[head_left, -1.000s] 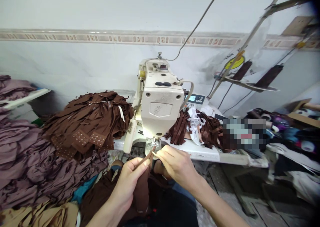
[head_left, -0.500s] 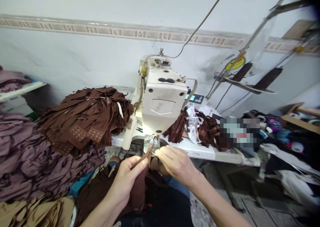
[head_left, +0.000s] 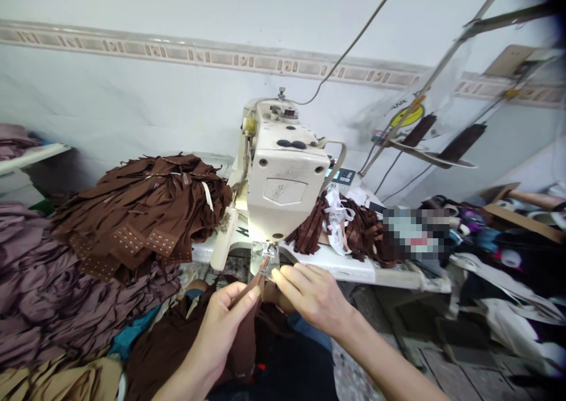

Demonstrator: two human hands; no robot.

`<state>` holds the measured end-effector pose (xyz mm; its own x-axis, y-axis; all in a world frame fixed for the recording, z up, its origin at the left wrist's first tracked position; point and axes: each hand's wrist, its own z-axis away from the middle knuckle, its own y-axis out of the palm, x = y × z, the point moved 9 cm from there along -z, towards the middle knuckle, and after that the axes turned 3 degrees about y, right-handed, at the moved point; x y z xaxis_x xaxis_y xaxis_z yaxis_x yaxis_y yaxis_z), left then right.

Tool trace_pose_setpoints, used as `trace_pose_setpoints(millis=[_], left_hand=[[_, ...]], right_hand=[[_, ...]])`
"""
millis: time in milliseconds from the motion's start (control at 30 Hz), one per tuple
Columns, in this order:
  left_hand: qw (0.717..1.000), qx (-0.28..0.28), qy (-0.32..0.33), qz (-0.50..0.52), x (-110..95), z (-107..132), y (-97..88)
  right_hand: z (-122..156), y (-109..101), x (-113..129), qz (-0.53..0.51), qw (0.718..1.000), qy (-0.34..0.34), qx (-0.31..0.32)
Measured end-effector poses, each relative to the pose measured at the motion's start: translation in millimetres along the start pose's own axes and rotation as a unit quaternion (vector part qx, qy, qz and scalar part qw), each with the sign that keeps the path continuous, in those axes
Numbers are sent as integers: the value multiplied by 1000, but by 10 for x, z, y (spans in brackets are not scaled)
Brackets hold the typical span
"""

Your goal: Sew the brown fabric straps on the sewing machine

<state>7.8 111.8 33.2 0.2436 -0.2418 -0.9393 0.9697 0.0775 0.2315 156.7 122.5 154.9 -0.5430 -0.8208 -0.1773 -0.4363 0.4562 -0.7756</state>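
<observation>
My left hand (head_left: 223, 318) pinches a piece of brown fabric (head_left: 244, 339) between thumb and fingers. A narrow end of this fabric runs up to the needle area of the white sewing machine (head_left: 283, 183), and its wider part hangs down toward my lap. Just right of that narrow end, my right hand (head_left: 309, 292) is closed with its fingertips pressed together. Something small seems to be in those fingertips, too small to name. Both hands are in front of the lit needle plate (head_left: 260, 258), close to each other.
A pile of brown studded fabric pieces (head_left: 145, 212) lies left of the machine, above mauve fabric (head_left: 35, 295). Right of it are brown strips (head_left: 362, 227) with white tape (head_left: 338, 221) on the white table edge (head_left: 354, 265). Thread cones (head_left: 462, 143) stand on a rack behind.
The whole view has shifted slightly, so the machine appears a little further left. My right fingertips have shifted slightly around the narrow fabric end; my left hand keeps its hold.
</observation>
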Motion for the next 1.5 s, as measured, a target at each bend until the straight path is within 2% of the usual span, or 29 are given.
trace_pose_setpoints(millis=[333,567,800,1033,1167,1300,1400,1500], left_hand=[[998,-10,37,-49,-82,24,5],[999,-4,32,-44,-126,32,26],[1000,2,9,-4,-174,62,68],[999,1,29,-32,-149,57,49],[999,2,30,-43,-132,57,26],[994,-2,62,-86,-225,61,44],[990,-9,86,-111,-307,56,28],[990,-17,80,-114,-317,32,-29]], right_hand=[[-46,36,8,-28,999,16,15],[-163,153,-166,-104,988,83,72],[-109,109,-16,-59,997,13,56],[-125,142,37,-47,996,1,79],[-84,134,-11,-64,994,8,86],[-124,125,-32,-71,993,11,97],[-161,101,21,-40,994,-7,104],[-145,48,78,-16,995,-30,90]])
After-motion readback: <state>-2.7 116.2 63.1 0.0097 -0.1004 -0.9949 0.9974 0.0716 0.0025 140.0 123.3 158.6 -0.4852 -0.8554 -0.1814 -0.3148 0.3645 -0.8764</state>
